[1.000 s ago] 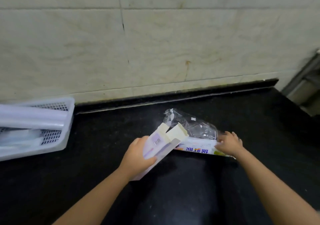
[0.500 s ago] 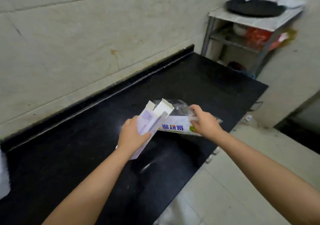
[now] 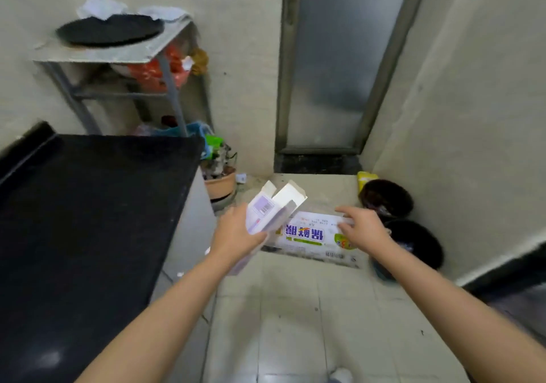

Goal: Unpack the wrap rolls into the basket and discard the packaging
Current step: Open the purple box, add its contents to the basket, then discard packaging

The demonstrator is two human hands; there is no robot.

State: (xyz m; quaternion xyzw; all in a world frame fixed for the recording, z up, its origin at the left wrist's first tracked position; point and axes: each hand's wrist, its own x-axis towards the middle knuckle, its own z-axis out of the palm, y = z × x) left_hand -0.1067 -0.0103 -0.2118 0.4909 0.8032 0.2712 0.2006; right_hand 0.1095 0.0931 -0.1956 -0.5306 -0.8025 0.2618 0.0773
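My left hand (image 3: pixel 236 235) grips an empty white and purple cardboard box (image 3: pixel 271 209), its end flaps open and pointing up. My right hand (image 3: pixel 365 229) holds the right end of a clear plastic wrapper with blue printed characters (image 3: pixel 307 235), stretched flat between both hands. Both are held in the air over the tiled floor, to the right of the black countertop (image 3: pixel 88 220). Two dark bins with black liners (image 3: pixel 387 198) (image 3: pixel 415 242) stand on the floor just beyond my right hand. The basket and the wrap rolls are out of view.
A metal shelf rack (image 3: pixel 124 57) with a black round pan on top stands against the back wall. A clay pot (image 3: pixel 221 183) and bags crowd the floor beside the counter's end. A frosted door (image 3: pixel 339 57) is ahead, a wall close on the right.
The view has swung right from the counter and basket to the floor corner. Both hands carried the box and the wrapper off the counter, toward the bins.
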